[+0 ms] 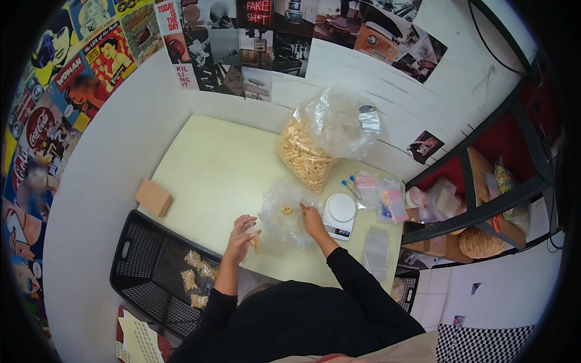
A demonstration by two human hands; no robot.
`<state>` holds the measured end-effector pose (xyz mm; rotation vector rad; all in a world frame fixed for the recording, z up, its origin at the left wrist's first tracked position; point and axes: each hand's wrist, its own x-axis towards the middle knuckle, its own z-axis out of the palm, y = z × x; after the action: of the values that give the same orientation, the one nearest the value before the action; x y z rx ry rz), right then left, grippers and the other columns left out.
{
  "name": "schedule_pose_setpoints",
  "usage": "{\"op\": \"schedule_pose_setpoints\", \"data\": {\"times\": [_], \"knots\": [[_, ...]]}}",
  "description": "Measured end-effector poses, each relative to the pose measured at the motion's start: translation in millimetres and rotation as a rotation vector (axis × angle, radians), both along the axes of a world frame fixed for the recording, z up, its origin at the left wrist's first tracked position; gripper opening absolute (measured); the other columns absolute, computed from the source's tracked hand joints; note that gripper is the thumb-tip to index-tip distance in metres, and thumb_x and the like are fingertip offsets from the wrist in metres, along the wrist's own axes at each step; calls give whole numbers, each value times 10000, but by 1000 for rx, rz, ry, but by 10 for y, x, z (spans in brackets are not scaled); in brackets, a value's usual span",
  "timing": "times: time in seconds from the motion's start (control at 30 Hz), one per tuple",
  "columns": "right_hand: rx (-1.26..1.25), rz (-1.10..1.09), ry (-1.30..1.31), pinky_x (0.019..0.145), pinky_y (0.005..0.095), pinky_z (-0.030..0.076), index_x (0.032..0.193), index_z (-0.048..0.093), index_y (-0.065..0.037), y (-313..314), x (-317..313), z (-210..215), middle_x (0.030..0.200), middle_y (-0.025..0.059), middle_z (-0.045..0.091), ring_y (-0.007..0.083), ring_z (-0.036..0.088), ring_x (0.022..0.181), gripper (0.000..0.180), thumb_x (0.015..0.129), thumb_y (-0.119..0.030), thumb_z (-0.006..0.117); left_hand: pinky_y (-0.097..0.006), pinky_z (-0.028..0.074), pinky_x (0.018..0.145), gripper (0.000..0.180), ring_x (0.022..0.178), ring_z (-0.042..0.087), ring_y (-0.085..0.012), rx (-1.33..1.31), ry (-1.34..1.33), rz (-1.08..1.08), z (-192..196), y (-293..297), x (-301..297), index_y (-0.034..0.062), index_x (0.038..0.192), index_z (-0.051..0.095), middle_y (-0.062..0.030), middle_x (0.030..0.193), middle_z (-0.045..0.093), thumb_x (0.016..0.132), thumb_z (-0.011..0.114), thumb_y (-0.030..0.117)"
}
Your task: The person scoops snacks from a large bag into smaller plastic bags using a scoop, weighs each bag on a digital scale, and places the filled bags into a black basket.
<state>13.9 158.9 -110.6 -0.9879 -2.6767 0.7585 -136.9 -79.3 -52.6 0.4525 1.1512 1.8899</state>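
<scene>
A loose clear plastic bag lies spread on the table, with a few tan snack pieces on or in it. My right hand is at this bag's right side, fingers drawn together. What they pinch, if anything, is too small to make out. To the left, my left hand is raised near the table's front edge with curled fingers. Below its fingertips hangs what looks like a small clear bag of snack pieces. A white kitchen scale stands just right of my right hand.
Behind stands a big clear sack of tan snack sticks. Scissors with blue handles, packs of small plastic bags and flat clear bags lie right. At left are a cardboard box and a black basket holding several filled bags.
</scene>
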Motion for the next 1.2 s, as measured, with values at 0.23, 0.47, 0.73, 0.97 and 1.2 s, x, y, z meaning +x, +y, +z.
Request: {"op": "schedule_pose_setpoints", "data": {"times": [0.23,0.47,0.73,0.97,1.2], "knots": [[41,4,0,802,451,492,1268,541,-20,-79,-43,-35,950,240,586,390,567,926,397,879,-37,463,-418,454,980,566,1149,535,-235,-106,-426,-190,-773,169,16,17,1330,410,-87,1257,527,816,627,108],[-8,-50,12,764,453,488,1273,519,-5,-246,16,-46,963,239,542,394,572,891,377,904,-70,479,-360,447,966,455,1117,561,-205,-49,-381,-306,-930,762,41,34,1288,483,-78,1231,576,878,587,203],[-148,-90,50,744,452,483,1195,572,9,-143,74,-216,898,260,560,425,588,826,322,908,-124,513,-381,450,949,457,1081,576,-205,-88,-473,-418,-851,1280,180,77,1247,542,-59,1169,613,861,622,309],[-1012,-378,225,676,347,565,1205,549,96,117,84,-246,906,175,648,269,661,724,368,868,-49,514,-372,499,893,405,994,623,-203,-72,-466,-337,-886,1261,163,50,1191,564,-76,1092,643,844,612,254],[-1051,-387,243,624,322,589,1132,617,62,125,-10,-27,836,125,649,188,654,698,302,874,-30,490,-408,510,907,437,1070,602,-251,-99,-479,-193,-942,952,-58,83,1292,508,-123,1215,592,911,518,296]]}}
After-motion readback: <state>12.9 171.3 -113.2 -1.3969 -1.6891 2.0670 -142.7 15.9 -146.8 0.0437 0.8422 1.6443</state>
